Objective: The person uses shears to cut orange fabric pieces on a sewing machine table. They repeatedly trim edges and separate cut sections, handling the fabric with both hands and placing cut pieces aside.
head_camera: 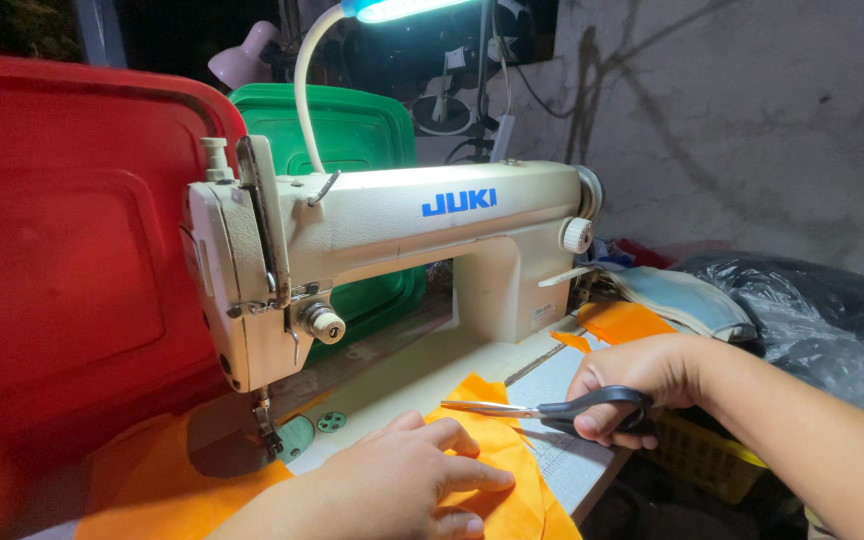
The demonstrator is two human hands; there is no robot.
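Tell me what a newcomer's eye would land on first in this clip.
The cream sewing machine fills the middle, lit by a bright lamp above it, with a big red plastic lid standing at its left. In front, the right hand holds black-handled scissors over orange cloth, which the left hand presses flat on the table.
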